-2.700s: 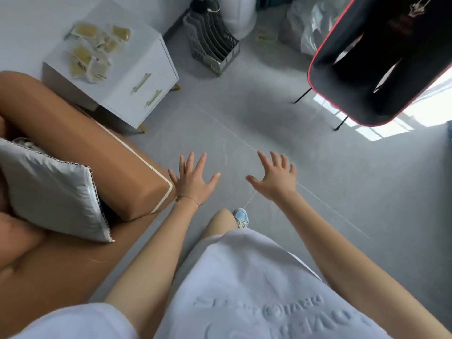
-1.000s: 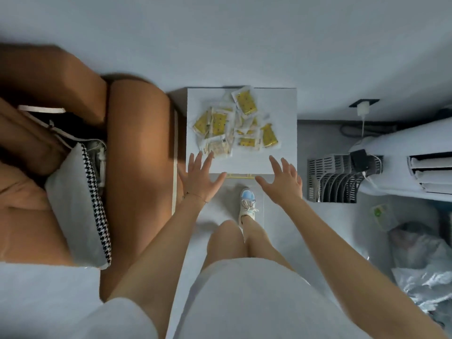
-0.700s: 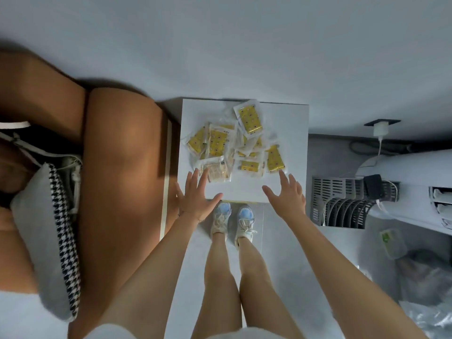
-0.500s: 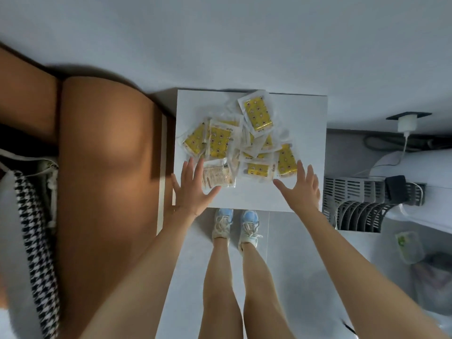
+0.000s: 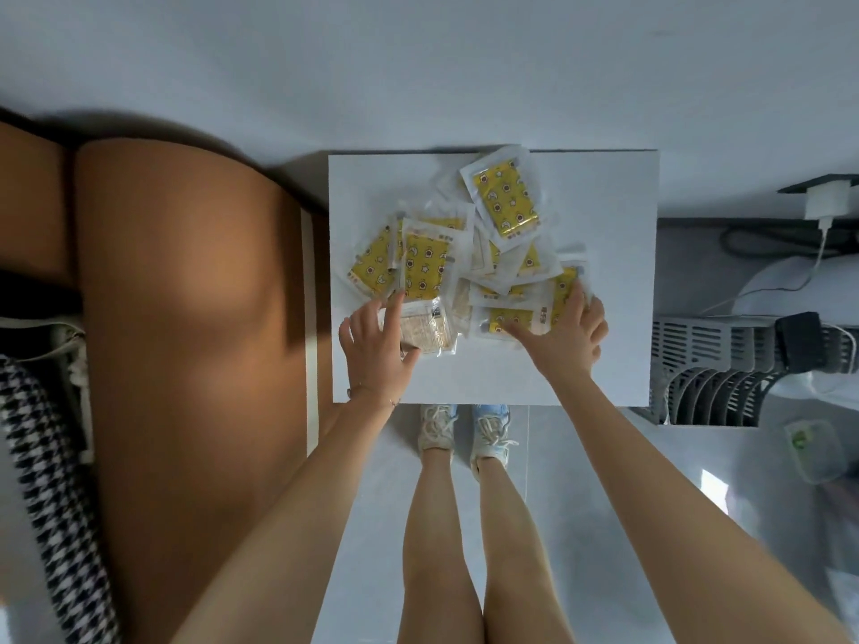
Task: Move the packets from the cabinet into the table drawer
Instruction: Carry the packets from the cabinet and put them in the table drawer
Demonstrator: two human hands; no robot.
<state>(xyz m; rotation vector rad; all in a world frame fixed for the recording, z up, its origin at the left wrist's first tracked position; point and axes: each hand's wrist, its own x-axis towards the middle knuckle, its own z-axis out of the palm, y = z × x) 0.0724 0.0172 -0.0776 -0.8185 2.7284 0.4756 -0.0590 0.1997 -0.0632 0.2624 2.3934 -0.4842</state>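
Observation:
A heap of clear packets with yellow printed contents (image 5: 424, 267) lies on the white cabinet top (image 5: 609, 281), directly below me. One packet (image 5: 505, 200) sits highest, toward the wall. A paler packet (image 5: 430, 328) lies at the near edge of the heap. My left hand (image 5: 375, 348) rests on this pale packet's left side, thumb against its near edge. My right hand (image 5: 564, 339) lies spread, fingers on the yellow packets at the heap's right. The table drawer is not in view.
A brown sofa arm (image 5: 186, 327) stands close on the cabinet's left, with a houndstooth cushion (image 5: 51, 504) beyond it. A grey slotted rack (image 5: 711, 378) and a plugged-in charger (image 5: 825, 203) are on the right. My feet (image 5: 465, 434) stand at the cabinet's front edge.
I turned from the open floor and walked up to the cabinet. Both hands moved forward from the front edge onto the packet heap.

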